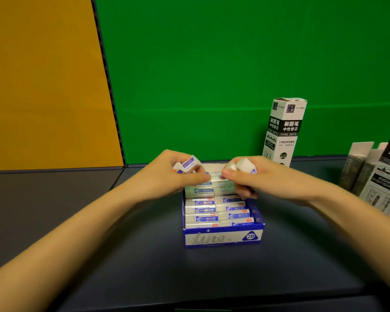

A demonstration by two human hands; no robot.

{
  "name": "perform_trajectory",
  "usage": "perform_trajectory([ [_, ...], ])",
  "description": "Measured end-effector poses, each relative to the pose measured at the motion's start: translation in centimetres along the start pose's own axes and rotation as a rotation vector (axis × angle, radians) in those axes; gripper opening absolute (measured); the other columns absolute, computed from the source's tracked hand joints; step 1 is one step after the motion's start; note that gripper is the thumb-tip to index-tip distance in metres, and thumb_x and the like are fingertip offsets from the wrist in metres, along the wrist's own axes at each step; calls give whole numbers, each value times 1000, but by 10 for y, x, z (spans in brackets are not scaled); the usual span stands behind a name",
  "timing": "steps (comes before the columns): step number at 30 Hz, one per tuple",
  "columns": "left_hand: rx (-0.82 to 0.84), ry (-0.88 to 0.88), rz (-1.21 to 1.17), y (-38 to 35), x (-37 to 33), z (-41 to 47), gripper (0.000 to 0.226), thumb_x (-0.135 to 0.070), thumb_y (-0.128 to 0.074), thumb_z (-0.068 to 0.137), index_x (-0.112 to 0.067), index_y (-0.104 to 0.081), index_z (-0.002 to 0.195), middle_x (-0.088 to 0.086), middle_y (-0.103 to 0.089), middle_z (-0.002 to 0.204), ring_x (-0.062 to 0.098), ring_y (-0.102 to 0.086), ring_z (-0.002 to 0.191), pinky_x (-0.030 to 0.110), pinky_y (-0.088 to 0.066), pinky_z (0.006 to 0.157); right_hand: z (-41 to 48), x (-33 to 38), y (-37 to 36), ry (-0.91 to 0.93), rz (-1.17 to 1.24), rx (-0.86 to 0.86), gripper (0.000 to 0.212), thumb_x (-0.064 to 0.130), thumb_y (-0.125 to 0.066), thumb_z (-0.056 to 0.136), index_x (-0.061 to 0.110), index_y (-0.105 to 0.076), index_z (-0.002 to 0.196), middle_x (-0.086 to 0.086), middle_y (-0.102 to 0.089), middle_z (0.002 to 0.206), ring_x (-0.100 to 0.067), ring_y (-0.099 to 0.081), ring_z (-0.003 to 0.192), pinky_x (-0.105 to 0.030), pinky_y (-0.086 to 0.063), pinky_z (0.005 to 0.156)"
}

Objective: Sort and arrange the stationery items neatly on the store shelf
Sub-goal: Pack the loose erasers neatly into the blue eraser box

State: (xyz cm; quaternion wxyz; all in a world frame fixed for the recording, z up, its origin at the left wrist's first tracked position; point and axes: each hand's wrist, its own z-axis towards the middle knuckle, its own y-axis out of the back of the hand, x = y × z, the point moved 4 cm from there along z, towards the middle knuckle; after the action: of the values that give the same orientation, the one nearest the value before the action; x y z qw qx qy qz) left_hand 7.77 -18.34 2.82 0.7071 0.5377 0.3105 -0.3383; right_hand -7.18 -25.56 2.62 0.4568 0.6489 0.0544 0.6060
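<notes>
A blue and white display box point(223, 238) marked 2B stands on the dark shelf, filled with rows of wrapped white erasers point(202, 209). My left hand point(169, 174) is over the box's far left end, closed on a couple of erasers point(188, 165) with purple-blue sleeves. My right hand point(254, 179) hovers over the far right end and grips white erasers point(243, 165) of the same kind. The thumbs of both hands nearly meet above the back rows, which they partly hide.
A tall black and white refill box point(284, 131) stands upright behind the eraser box against the green back wall. More similar boxes point(378, 174) crowd the right edge. An orange panel point(43, 86) closes the left side. The dark shelf surface point(189, 278) stretches toward me.
</notes>
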Motion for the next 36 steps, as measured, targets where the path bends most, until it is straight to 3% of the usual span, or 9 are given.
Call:
perform_trajectory([
  [3, 78, -50, -52, -11, -9, 1, 17, -18, -75, 74, -4, -68, 82, 10, -62, 58, 5, -49, 53, 14, -41, 53, 0, 4, -9, 7, 148, 90, 39, 47, -47, 80, 10, -55, 85, 6, -47, 52, -7, -41, 48, -22, -41, 59],
  [5, 121, -74, -69, -17, -10, 4, 23, -13, -76, 72, 1, -66, 87, 28, -67, 83, 19, -56, 71, 37, -49, 73, 0, 8, -15, 14, 250, 155, 31, 45, -46, 83, 15, -56, 79, 3, -46, 55, -9, -40, 49, -18, -43, 56],
  [7, 121, -109, -106, -21, -13, 4, 18, -8, -74, 73, -1, -67, 88, 24, -69, 86, 18, -58, 76, 41, -49, 78, -1, 9, -19, 10, 289, 205, 31, 43, -45, 84, 14, -54, 82, -1, -45, 57, -10, -41, 51, -17, -44, 56],
  [14, 39, -137, -115, -6, -12, -1, 5, -12, -70, 77, -9, -68, 80, 1, -68, 65, 6, -51, 54, 13, -39, 51, 3, 7, -10, -25, 223, 172, 42, 46, -40, 82, 11, -57, 97, -7, -70, 80, -19, -67, 70, -23, -56, 73],
  [18, -156, -50, -98, 19, 6, -3, 8, -23, -70, 75, -15, -68, 78, -2, -66, 60, 12, -41, 47, 12, -28, 36, 6, 1, 1, -40, -37, 28, 39, 52, -33, 88, 18, -49, 78, 8, -47, 55, -6, -41, 46, -20, -40, 54],
  [24, -265, 4, -164, 28, 29, -8, 13, -35, -70, 67, -24, -69, 75, -6, -68, 61, 6, -40, 45, 15, -30, 36, 8, -5, 5, -25, -244, 91, 34, 28, -27, 100, 17, -47, 75, 9, -44, 70, -12, -39, 69, -33, -37, 74],
  [27, -273, 22, -166, 29, 36, -10, 11, -35, -71, 67, -25, -70, 74, -6, -68, 62, 5, -42, 47, 14, -30, 37, 9, -12, 0, 28, -448, 123, 19, 32, -38, 96, 25, -56, 93, 8, -54, 95, -4, -49, 83, -15, -37, 78],
  [29, -270, 31, -174, 29, 39, -10, 10, -33, -71, 68, -25, -70, 73, -5, -69, 62, 6, -43, 49, 14, -29, 39, 10, -16, -4, 64, -581, 106, 29, 41, -45, 91, 24, -61, 108, 9, -59, 103, 2, -49, 84, -8, -36, 74],
  [36, -259, 23, -153, 28, 43, -11, 2, -24, -68, 78, -22, -69, 77, -4, -70, 65, 3, -43, 49, 9, -30, 40, 6, -18, -7, 117, -703, -42, 31, 46, -64, 79, 34, -65, 107, 17, -65, 103, 1, -52, 88, -23, -44, 81],
])
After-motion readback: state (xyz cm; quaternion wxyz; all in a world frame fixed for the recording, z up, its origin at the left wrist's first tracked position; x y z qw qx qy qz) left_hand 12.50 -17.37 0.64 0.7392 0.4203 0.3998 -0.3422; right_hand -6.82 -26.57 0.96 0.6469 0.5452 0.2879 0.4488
